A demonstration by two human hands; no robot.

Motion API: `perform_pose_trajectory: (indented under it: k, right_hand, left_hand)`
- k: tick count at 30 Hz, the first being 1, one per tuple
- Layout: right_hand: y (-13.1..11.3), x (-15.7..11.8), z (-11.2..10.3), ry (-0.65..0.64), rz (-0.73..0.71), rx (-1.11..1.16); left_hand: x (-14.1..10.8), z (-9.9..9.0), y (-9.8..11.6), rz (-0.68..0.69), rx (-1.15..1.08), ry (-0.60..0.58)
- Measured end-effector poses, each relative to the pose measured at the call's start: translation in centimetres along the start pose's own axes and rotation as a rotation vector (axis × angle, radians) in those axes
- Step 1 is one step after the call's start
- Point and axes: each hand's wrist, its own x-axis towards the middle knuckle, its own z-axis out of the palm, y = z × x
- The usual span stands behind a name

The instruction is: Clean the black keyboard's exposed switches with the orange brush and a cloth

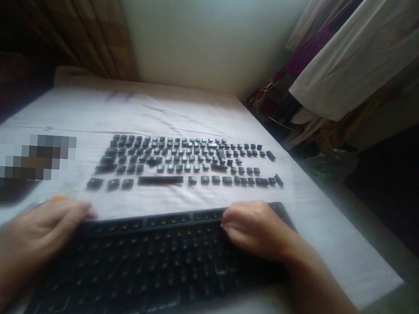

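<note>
A black keyboard (pixel 146 262) with its keycaps off lies at a slant in front of me, bare key posts showing and the nearer part blurred. My left hand (pixel 45 234) is closed at its far left corner, the thumb along the top edge; the other fingers are mostly hidden. My right hand (pixel 255 228) is closed over the far edge towards the right end, its fingers curled. Beyond the keyboard, loose black keycaps (pixel 174 151) are laid out in rows like a keyboard layout. The long space bar keycap (pixel 160 179) lies in the nearest row.
Everything rests on a pale cloth-covered surface (pixel 184 113), whose right edge drops to the floor. A small orange thing (pixel 58 198) shows behind my left hand. Hanging clothes (pixel 339 65) are at the right, and a brown curtain (pixel 92 31) hangs at the back left. A patch at the left is pixelated.
</note>
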Motion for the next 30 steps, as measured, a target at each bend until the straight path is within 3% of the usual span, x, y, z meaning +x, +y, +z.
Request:
perform_pose_trajectory:
  k: [3,11,18,23,30]
  right_hand:
    - [0.0,0.0,0.0,0.002,0.003,-0.006]
    - [0.1,0.0,0.0,-0.012,0.027,0.013]
    - [-0.5,-0.1,-1.0,0.086,0.027,0.15]
    - [-0.9,0.1,-1.1,0.175,0.028,0.185]
    - [-1.1,0.4,0.5,0.161,-0.081,0.106]
  left_hand:
    - [0.1,-0.2,-0.3,-0.05,-0.107,-0.067]
    - [0.3,-0.3,-0.3,-0.034,-0.125,-0.064]
    - [0.6,0.0,-1.5,0.075,-0.101,-0.033]
    - [0.4,-0.1,-0.4,0.053,-0.123,-0.01]
    - [0.4,-0.6,0.9,0.091,-0.166,0.029]
